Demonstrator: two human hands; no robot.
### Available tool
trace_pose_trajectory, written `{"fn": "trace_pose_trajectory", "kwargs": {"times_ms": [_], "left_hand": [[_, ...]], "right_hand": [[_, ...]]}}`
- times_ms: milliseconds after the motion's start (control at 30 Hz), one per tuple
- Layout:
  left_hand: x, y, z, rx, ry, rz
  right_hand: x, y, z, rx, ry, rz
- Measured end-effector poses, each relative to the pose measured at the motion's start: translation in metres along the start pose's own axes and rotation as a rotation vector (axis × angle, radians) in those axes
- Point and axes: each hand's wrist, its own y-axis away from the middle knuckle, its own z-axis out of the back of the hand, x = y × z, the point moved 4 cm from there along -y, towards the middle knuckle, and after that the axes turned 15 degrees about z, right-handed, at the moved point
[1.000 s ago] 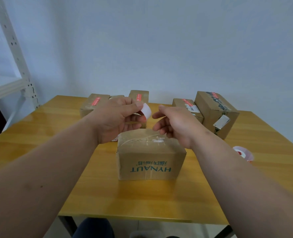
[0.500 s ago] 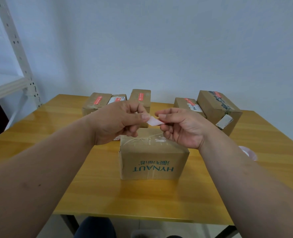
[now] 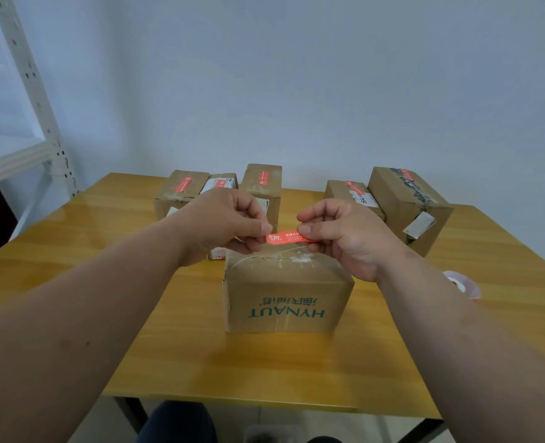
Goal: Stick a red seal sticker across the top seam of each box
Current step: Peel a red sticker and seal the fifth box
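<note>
A brown cardboard box (image 3: 284, 295) printed HYNAUT stands in the middle of the wooden table (image 3: 201, 356), its top seam bare. Just above its top, a red seal sticker (image 3: 284, 237) is stretched flat, red face up. My left hand (image 3: 223, 223) pinches its left end and my right hand (image 3: 338, 238) pinches its right end. Along the back stand several more boxes bearing red stickers: a left box (image 3: 181, 190), a middle box (image 3: 263, 183), a low right box (image 3: 351, 195) and a tall right box (image 3: 408, 206).
A roll of red stickers (image 3: 463, 282) lies on the table to the right of my right forearm. A white metal shelf rack (image 3: 25, 100) rises at the far left. A pale wall stands behind the table.
A second ago my left hand held the curled sticker with its white back showing. My right hand took the other end, and the sticker now lies stretched with the red face up.
</note>
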Motion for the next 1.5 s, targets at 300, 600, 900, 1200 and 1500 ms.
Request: {"fn": "trace_pose_trajectory", "kwargs": {"times_ms": [300,600,900,1200,1500], "left_hand": [[0.000,-0.013,-0.010,-0.111,-0.311,0.001],[-0.001,-0.025,-0.019,-0.152,-0.545,0.025],[-0.002,-0.030,-0.025,-0.190,-0.717,-0.012],[0.000,-0.032,-0.025,-0.210,-0.776,-0.021],[-0.001,-0.032,-0.029,-0.248,-0.882,-0.044]], "right_hand": [[0.000,0.001,-0.004,0.087,0.667,0.088],[-0.003,-0.011,-0.011,0.188,0.865,0.068],[-0.007,-0.014,-0.015,0.216,0.913,0.001],[-0.007,-0.014,-0.015,0.225,0.919,-0.027],[-0.007,-0.015,-0.018,0.259,1.024,-0.005]]}}
